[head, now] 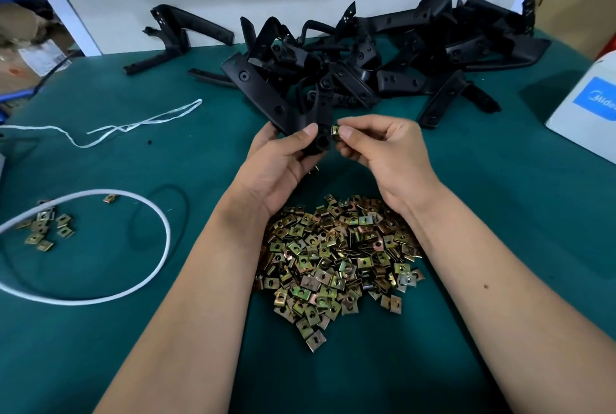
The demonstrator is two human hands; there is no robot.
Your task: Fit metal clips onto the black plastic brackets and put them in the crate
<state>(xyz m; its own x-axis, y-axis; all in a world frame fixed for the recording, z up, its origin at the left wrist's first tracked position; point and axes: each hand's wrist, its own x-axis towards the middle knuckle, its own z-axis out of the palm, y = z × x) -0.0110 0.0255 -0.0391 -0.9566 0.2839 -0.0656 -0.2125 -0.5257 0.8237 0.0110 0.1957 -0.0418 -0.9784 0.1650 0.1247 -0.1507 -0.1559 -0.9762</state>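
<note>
Head view showed a heap of metal clips [336, 260] nearest, lying on the green table [483, 213] between both forearms. Above it, the left hand [283, 160] gripped a black bracket [315, 123], thumb curled over its face, while the right hand [380, 147] pinched a single clip [335, 129] against the bracket's right edge (touching it). A white cord [133, 283] looped around a few loose clips [45, 227] at left. Farther back lay the pile of brackets [383, 60], and a white box [590, 106] at far right.
</note>
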